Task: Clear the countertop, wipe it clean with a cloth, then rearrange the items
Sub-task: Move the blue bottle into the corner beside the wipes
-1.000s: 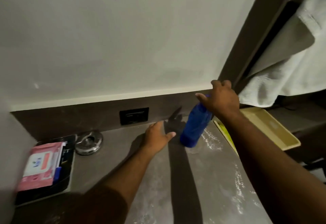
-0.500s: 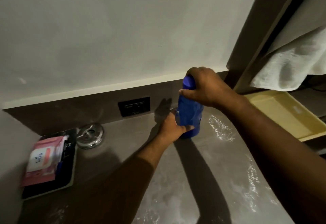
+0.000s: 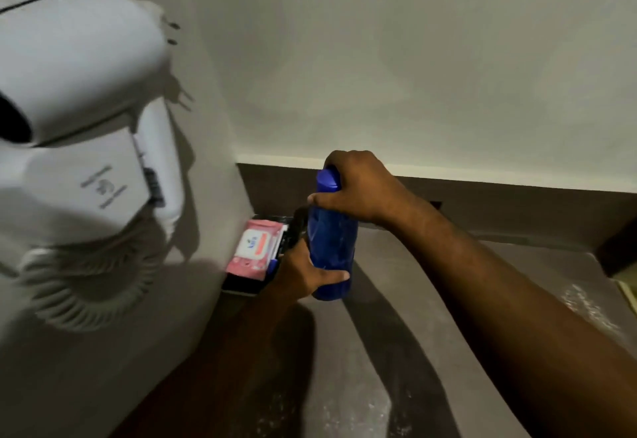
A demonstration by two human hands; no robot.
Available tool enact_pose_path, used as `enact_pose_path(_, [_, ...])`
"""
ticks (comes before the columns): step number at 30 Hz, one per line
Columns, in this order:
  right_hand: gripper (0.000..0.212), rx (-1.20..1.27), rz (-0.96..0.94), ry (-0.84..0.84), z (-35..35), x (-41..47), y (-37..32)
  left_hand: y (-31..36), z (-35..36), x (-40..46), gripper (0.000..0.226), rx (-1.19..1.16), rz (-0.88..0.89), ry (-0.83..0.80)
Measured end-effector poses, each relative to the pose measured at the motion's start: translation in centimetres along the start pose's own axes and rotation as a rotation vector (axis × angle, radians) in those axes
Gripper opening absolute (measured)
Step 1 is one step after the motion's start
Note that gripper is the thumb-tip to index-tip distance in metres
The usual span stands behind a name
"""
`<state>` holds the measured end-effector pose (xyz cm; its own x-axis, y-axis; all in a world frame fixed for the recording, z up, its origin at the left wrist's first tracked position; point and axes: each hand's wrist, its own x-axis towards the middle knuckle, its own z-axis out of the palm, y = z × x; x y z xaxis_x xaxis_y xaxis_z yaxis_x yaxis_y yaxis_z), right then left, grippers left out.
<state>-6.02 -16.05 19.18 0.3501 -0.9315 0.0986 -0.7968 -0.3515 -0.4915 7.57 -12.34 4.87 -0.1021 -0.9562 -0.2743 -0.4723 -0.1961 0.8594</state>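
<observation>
A blue bottle [image 3: 332, 248] stands upright, held just over the grey countertop [image 3: 396, 317] near the left back corner. My right hand [image 3: 358, 189] grips its cap and neck from above. My left hand [image 3: 303, 270] wraps around the lower part of the bottle from the left. Whether the bottle's base touches the counter is hard to tell.
A pink wipes packet [image 3: 256, 248] lies on a black tray [image 3: 241, 287] in the left back corner, right beside the bottle. A white wall-mounted hair dryer [image 3: 79, 99] with a coiled cord hangs on the left wall. A yellow tray edge [image 3: 629, 287] shows at far right.
Both hands have carried the bottle leftward along the counter toward the black tray in the corner. The view has swung left, bringing the hair dryer in.
</observation>
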Motion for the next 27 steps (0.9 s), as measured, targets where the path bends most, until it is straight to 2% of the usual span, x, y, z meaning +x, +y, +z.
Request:
enact_pose_path(9, [0.043, -0.035, -0.018, -0.066, 4.9, 1.9, -2.1, -2.1, -2.7, -0.5, 0.096, 0.098, 0.005, 0.139])
enact_pose_path(18, [0.051, 0.017, -0.021, -0.024, 5.8, 2.4, -1.7, -1.8, -1.9, 0.0, 0.095, 0.107, -0.130, 0.177])
enact_pose_path(22, [0.061, 0.165, 0.008, -0.002, 5.2, 0.4, -1.0, -1.9, -1.8, -1.9, 0.076, 0.037, -0.202, 0.189])
enact_pose_path(25, [0.085, 0.267, 0.184, 0.056, 4.1, -3.4, 1.3, -1.8, -1.5, -4.4, 0.050, 0.000, -0.269, 0.217])
enact_pose_path(27, [0.087, 0.290, 0.302, 0.098, 3.3, -6.4, 3.4, -1.5, -0.9, -6.1, 0.025, -0.029, -0.298, 0.201])
